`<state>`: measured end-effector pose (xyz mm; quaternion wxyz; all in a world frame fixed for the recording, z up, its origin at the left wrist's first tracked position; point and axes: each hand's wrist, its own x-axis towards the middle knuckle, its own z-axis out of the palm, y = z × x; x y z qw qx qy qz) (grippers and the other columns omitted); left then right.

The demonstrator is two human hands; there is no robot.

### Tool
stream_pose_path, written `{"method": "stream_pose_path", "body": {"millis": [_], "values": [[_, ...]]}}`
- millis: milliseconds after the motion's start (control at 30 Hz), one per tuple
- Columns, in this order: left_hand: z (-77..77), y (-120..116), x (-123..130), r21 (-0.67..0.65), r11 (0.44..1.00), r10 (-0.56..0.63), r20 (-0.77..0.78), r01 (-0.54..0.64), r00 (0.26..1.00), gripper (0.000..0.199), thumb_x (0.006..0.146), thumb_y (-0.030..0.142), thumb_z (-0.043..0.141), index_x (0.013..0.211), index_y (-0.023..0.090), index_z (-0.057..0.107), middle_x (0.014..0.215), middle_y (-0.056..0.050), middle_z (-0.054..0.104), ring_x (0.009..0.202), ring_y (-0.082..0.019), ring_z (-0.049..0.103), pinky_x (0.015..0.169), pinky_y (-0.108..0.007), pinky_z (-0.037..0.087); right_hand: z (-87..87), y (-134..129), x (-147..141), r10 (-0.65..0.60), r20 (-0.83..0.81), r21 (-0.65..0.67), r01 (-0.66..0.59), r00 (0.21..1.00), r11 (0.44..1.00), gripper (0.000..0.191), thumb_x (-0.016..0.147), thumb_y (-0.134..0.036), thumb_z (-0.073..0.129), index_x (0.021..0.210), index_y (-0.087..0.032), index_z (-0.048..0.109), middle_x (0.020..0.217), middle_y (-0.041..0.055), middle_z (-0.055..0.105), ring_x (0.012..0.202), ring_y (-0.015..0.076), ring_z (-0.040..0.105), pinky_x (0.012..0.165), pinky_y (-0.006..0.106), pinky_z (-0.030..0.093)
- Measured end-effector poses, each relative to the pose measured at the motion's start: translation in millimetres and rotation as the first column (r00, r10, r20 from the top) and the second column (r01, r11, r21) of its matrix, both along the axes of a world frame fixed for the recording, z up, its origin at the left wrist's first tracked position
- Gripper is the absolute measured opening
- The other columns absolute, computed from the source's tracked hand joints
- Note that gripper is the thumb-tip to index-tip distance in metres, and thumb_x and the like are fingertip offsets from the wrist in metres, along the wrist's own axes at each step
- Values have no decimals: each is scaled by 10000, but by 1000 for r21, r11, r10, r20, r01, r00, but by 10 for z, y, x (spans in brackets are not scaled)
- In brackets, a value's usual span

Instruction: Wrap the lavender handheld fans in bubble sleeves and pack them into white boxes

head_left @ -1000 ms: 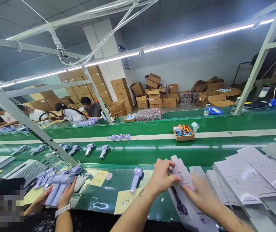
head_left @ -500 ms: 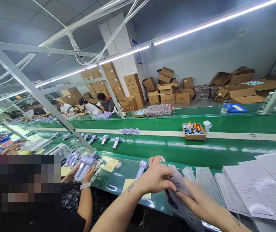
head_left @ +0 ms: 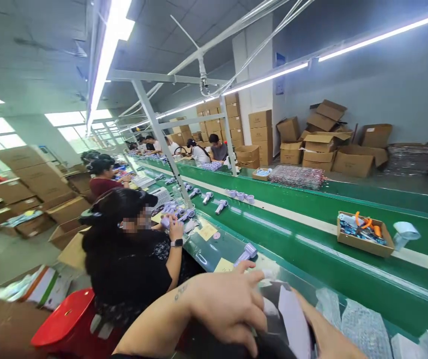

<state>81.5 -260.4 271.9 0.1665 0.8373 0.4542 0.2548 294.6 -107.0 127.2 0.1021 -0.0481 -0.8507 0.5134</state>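
Note:
My left hand is at the lower middle with its fingers bent and spread apart. It reaches over a dark item and a white sheet that stands on edge. Beside that sheet, at the lower right, is my right hand, closed along its outer edge; most of those fingers are hidden. A white cover sits on one left fingertip. Just beyond the left hand, a lilac handheld fan lies on the green bench, near a yellow paper.
Clear plastic bags lie right of my hands. On the line stand a cardboard tray of tools and a pale fan. A co-worker sits close on my left, holding a lilac part. A red bin stands lower left.
The view has swung left, bringing the co-worker, red bin and floor boxes into sight. My hands are lower in the picture, and the sheet between them is now seen more edge-on.

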Motion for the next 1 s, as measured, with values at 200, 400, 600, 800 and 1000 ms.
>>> {"method": "stream_pose_path", "body": {"millis": [200, 400, 600, 800, 1000], "values": [[-669, 298, -164, -343, 936, 328, 757, -83, 566, 693, 633, 549, 755, 1211, 195, 614, 1248, -129, 583, 1156, -255, 556, 976, -369, 434, -97, 350, -3, -57, 52, 42, 55, 997, 998, 1180, 504, -400, 737, 1483, -66, 170, 1511, 228, 241, 1389, 388, 249, 1141, 529, 146], [-1322, 457, 165, -438, 895, 382, 665, -79, 641, 583, 768, 421, 660, 1282, 168, 550, 1178, -113, 622, 1033, -188, 599, 949, -305, 447, -152, 210, -141, 34, 249, 81, -56, 968, 995, 1265, 518, -353, 734, 1474, -47, -37, 1523, 283, 129, 1414, 403, 161, 1146, 555, 126], [-1521, 615, 134, -554, 680, 721, 624, -480, 302, 402, 787, 457, 608, 937, 89, 669, 801, -60, 651, 720, -138, 566, 702, -247, 454, -228, -134, -243, -107, -198, 594, 206, 974, 777, 976, 763, -462, 648, 1458, -319, -22, 1551, 168, 35, 1354, 407, 308, 1007, 568, 409], [-1534, 464, 258, -377, 739, 642, 648, -559, 411, 405, 895, 464, 461, 1045, 132, 639, 853, -46, 629, 743, -111, 513, 722, -233, 404, -203, -76, -349, -151, -407, 637, 399, 901, 660, 592, 758, -205, 622, 1271, -239, 326, 1320, 159, 377, 1190, 311, 451, 947, 463, 453], [-1573, 406, 98, -376, 912, 377, 926, 165, 30, 556, 712, 568, 683, 1086, 163, 611, 1153, -98, 585, 944, -152, 574, 825, -260, 438, 149, -105, -268, -89, -118, 388, 128, 989, 913, 266, 747, -251, 669, 938, -213, 488, 1321, 104, 397, 1192, 242, 469, 954, 331, 449]]}}
